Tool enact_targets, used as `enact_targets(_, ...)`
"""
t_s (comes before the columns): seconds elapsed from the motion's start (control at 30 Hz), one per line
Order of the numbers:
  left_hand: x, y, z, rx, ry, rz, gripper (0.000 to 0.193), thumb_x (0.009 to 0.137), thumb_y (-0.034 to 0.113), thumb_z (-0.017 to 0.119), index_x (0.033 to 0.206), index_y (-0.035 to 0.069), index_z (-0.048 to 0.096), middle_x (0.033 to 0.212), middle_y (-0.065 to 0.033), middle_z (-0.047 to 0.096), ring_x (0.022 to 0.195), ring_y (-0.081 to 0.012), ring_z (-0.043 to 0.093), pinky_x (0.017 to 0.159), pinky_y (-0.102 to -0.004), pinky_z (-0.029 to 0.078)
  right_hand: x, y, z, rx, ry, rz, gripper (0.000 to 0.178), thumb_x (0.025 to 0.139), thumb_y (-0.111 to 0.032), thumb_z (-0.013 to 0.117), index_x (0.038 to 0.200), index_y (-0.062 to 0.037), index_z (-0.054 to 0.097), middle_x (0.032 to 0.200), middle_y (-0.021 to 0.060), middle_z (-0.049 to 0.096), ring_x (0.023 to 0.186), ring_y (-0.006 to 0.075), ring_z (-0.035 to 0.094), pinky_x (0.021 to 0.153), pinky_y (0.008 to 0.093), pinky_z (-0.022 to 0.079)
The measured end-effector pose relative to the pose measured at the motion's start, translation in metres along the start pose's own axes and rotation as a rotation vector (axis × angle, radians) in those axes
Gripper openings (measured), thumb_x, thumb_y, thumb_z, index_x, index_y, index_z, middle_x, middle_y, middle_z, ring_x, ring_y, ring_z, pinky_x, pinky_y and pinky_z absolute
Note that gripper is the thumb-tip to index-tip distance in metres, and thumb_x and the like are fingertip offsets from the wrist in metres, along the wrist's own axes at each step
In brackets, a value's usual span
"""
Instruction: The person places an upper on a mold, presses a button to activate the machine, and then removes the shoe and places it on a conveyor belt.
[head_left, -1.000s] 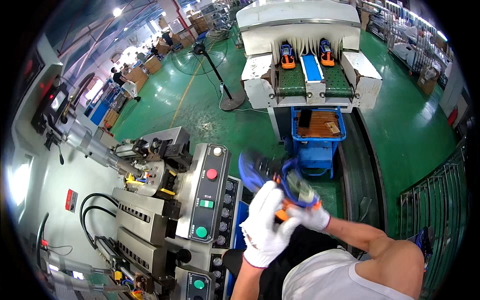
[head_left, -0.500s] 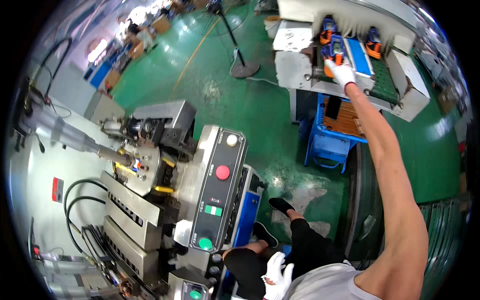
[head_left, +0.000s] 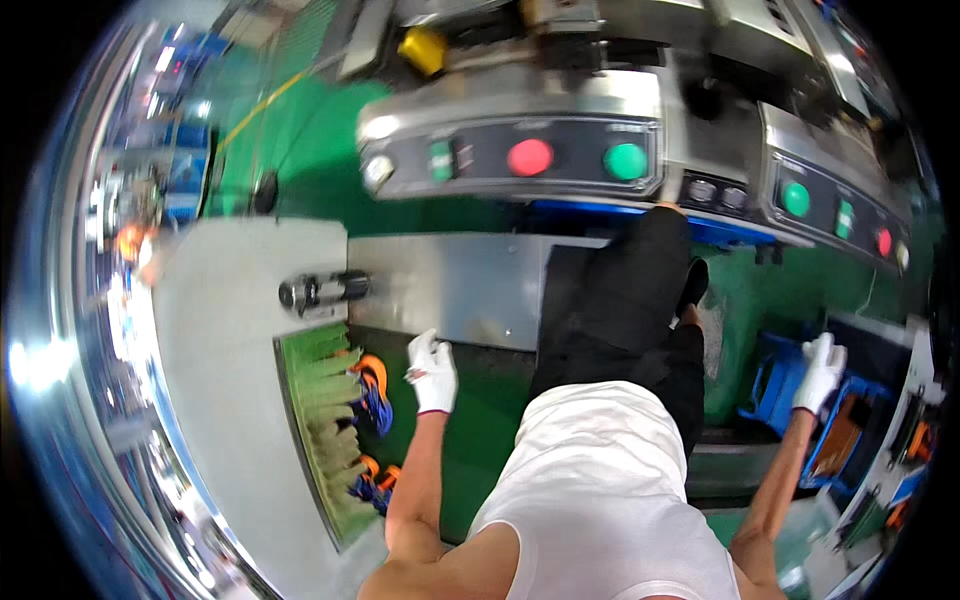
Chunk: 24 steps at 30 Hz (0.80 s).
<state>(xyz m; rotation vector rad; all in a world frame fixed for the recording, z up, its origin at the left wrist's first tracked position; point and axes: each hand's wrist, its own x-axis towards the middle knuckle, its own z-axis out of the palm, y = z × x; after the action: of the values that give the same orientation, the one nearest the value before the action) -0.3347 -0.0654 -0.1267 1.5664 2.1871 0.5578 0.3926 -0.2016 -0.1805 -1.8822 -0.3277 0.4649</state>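
Note:
My left hand (head_left: 433,376), in a white glove, is held over the green conveyor belt (head_left: 482,392) with its fingers loosely bent and apart and nothing in them. Beside it, by a fringed curtain (head_left: 312,405), lies an orange and blue shoe (head_left: 374,392). More orange and blue shoes (head_left: 376,484) rest nearer me, partly under the fringe. Far off to the right, my right hand (head_left: 822,374), gloved in white too, has its fingers spread. It holds nothing and hovers by a blue cart (head_left: 775,385) with a brown top (head_left: 838,435).
Ahead runs a metal machine with a control panel (head_left: 480,162) of coloured buttons, and a second panel (head_left: 838,205) to its right. A white housing (head_left: 235,370) borders the belt on the left. Orange shoes (head_left: 918,440) sit on the rack at the right edge.
The view has swung left, from the machine and floor to the conveyor. My right hand has let go of the shoe on the rack. My left hand has come from my lap to the belt.

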Motion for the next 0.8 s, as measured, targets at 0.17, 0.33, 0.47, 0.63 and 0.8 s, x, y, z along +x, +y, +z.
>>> enact_targets(0.17,-0.172,-0.251,-0.142,0.581,0.346,-0.619,0.044,0.101,0.024,0.064,0.139,0.002,0.060,0.135,-0.0229,0.063,0.119,-0.0415,0.062,0.105,-0.0500,0.049,-0.106,-0.043,0.176,-0.295,-0.577,-0.197,0.077,0.102,-0.017,0.073,0.165,-0.0043,0.031,0.160,0.0211,0.047,0.135,0.0274,0.060,0.106,0.0375,0.055)
enact_targets(0.33,-0.282,-0.256,-0.169,0.510,0.542,-1.463,0.073,0.102,0.058,0.057,0.149,0.002,0.054,0.143,-0.0259,0.061,0.135,-0.0440,0.056,0.109,-0.0487,0.048,-0.111,-0.097,0.223,-0.740,-0.804,-0.573,0.074,0.101,-0.021,0.073,0.164,-0.0088,0.037,0.159,0.0193,0.052,0.135,0.0281,0.062,0.111,0.0398,0.050)
enact_targets(0.47,-0.329,-0.314,-0.105,0.393,0.374,-1.344,0.065,0.103,0.063,0.046,0.144,0.015,0.064,0.146,-0.0235,0.059,0.130,-0.0442,0.059,0.111,-0.0525,0.047,-0.111,-0.128,0.262,-0.784,-0.907,-0.686,0.070,0.100,-0.023,0.074,0.160,-0.0035,0.042,0.156,0.0206,0.053,0.141,0.0303,0.057,0.115,0.0408,0.047)
enact_targets(0.63,-0.331,-0.330,-0.094,0.732,0.432,-1.250,0.033,0.110,0.031,0.044,0.104,0.006,0.065,0.106,-0.0194,0.066,0.095,-0.0403,0.066,0.078,-0.0531,0.057,-0.102,-0.148,0.283,-0.671,-1.057,-0.475,0.074,0.099,-0.010,0.074,0.163,-0.0040,0.037,0.166,0.0155,0.041,0.138,0.0281,0.057,0.109,0.0377,0.053)
enact_targets(0.8,-0.294,-0.232,-0.089,0.477,0.317,-0.846,0.033,0.104,0.034,0.061,0.107,0.002,0.064,0.104,-0.0212,0.068,0.095,-0.0391,0.067,0.081,-0.0492,0.057,-0.159,-0.159,0.299,-0.495,-1.138,-0.502,0.075,0.099,-0.010,0.073,0.163,-0.0045,0.036,0.155,0.0210,0.054,0.133,0.0289,0.062,0.107,0.0390,0.054)
